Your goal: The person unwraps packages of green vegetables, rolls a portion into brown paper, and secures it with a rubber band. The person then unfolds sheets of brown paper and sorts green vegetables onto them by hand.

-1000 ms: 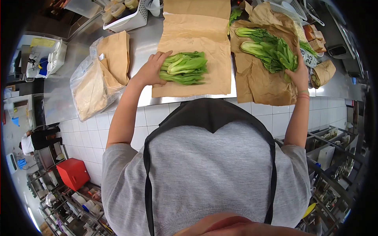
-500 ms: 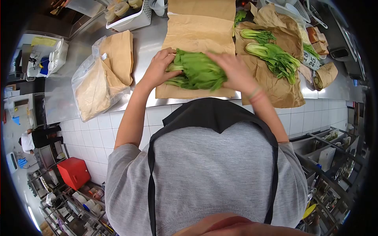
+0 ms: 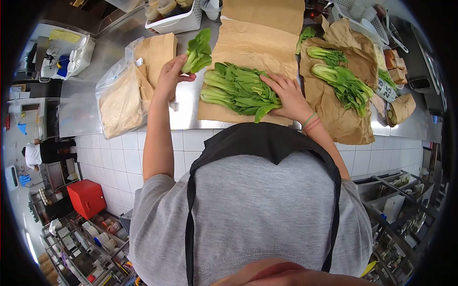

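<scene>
My left hand [image 3: 172, 76] is raised over the steel counter, its fingers closed round the pale base of a loose bok choy leaf [image 3: 198, 50]. To its right a bunch of bok choy [image 3: 238, 88] lies on brown paper [image 3: 257, 40], pale stems toward the left. My right hand [image 3: 289, 97] rests with fingers stretched out over the leafy right end of that bunch, touching it. What lies under my right palm is hidden.
More bok choy [image 3: 341, 81] lies on crumpled brown paper [image 3: 350, 126] at right. A plastic bag [image 3: 119, 107] with folded brown paper sits at left. A white basket [image 3: 183, 21] of containers stands behind. A person [image 3: 43, 153] is at far left.
My left hand has left the bunch and moved left and up with a loose leaf in it. My right hand has settled flatter on the bunch's leafy end. The view has shifted slightly.
</scene>
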